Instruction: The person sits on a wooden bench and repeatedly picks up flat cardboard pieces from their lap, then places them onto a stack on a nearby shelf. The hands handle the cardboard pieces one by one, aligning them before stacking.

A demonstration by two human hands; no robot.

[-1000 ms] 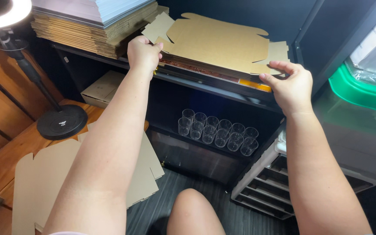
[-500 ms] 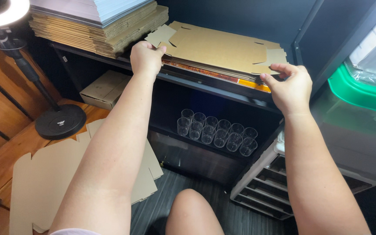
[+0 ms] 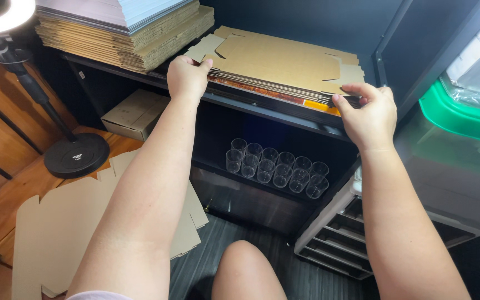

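Observation:
A stack of flat brown cardboard box blanks [image 3: 284, 61] lies on a dark shelf [image 3: 268, 108]. My left hand [image 3: 187, 75] grips the stack's near left edge, close to a loose flap. My right hand [image 3: 368, 114] pinches the near right corner of the stack, fingers curled over the top sheets. Both arms reach forward from below.
A taller pile of cardboard and pale sheets [image 3: 123, 28] sits at left on the shelf. Clear plastic cups [image 3: 276, 166] stand on the lower shelf. Flat blanks [image 3: 73, 233] lie on the floor beside a lamp base [image 3: 76, 155]. A green-lidded bin [image 3: 462, 111], grey drawers [image 3: 340, 233] and my knee [image 3: 248, 272].
The top cardboard sheet, lifted a second ago, has come down flat onto the stack. Both hands stay at its near edge, a little lower.

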